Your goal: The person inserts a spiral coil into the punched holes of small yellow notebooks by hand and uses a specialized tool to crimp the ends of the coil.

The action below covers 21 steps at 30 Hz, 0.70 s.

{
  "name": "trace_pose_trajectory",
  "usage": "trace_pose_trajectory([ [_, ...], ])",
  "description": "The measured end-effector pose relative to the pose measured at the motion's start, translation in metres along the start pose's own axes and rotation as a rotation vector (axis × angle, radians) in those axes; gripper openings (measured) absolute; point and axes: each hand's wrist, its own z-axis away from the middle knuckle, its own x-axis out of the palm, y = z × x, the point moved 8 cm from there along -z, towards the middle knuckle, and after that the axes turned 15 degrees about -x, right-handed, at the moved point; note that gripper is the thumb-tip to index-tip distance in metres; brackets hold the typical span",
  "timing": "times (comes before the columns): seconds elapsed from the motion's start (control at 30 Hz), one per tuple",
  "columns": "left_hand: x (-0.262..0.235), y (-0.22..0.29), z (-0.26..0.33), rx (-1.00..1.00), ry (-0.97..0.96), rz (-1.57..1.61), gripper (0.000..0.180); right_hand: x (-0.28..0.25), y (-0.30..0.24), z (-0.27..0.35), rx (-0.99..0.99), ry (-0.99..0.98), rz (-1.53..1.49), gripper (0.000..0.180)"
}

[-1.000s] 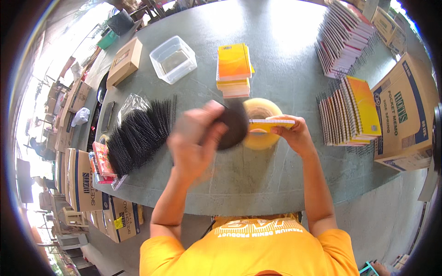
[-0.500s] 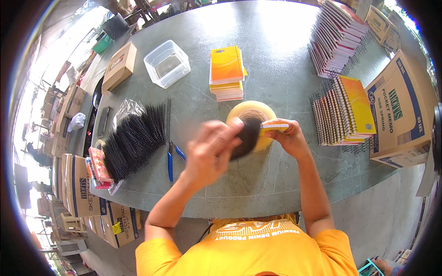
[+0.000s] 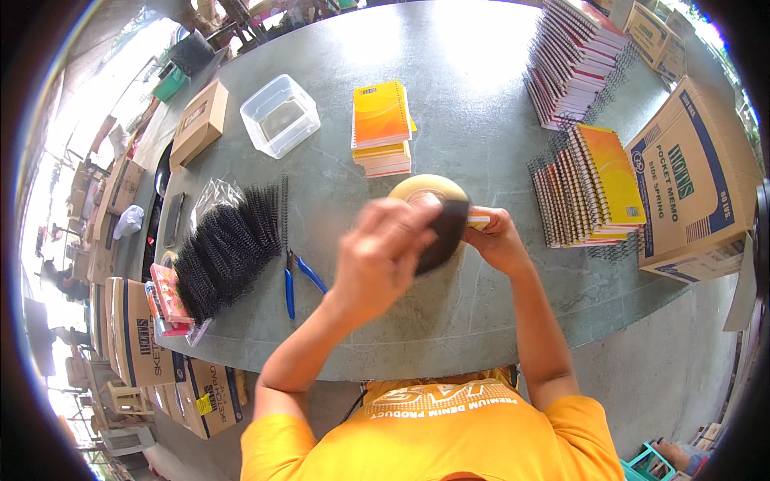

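My right hand [image 3: 497, 237] pinches a small notebook [image 3: 479, 221], seen edge-on with only its white page edge and a bit of yellow showing. Against it spreads a dark oval blur [image 3: 446, 236]; motion smears it too much to name. My left hand [image 3: 378, 256] is at the blur's left side, fingers bent and streaked by movement, so its grip is unclear. Behind both hands a roll of yellowish clear tape [image 3: 409, 187] lies on the table, partly hidden. Beyond it stands a short stack of yellow-orange spiral notebooks [image 3: 381, 112].
Left of my hands are blue-handled pliers [image 3: 289, 293] and a heap of black spiral coils [image 3: 228, 252]. Farther back sit a clear plastic tub [image 3: 279, 116] and a cardboard box [image 3: 200, 124]. Notebooks with coils [image 3: 589, 188] and a large carton [image 3: 686, 184] stand at the right.
The dark blur now covers more of the notebook and the tape roll. My left hand stays beside it, still moving. The view has shifted slightly, carrying the table things leftward.
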Motion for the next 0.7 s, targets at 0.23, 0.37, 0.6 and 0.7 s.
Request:
trace_pose_trajectory([
  [0.23,0.012,0.004,0.000,-0.021,-0.037,0.046,0.030,-0.004,0.008,0.004,0.028,0.007,0.001,0.024],
  [0.37,0.037,-0.010,0.008,-0.072,-0.273,-0.017,0.036,-0.004,0.008,0.005,0.034,-0.011,0.054,0.023],
  [0.6,0.063,-0.028,0.059,-0.129,-0.538,-0.105,0.035,0.006,-0.021,-0.005,-0.216,-0.052,-0.035,0.026],
  [0.7,0.054,-0.017,0.048,-0.063,-0.450,-0.148,0.030,0.003,-0.020,-0.002,-0.185,0.037,-0.133,0.025],
])
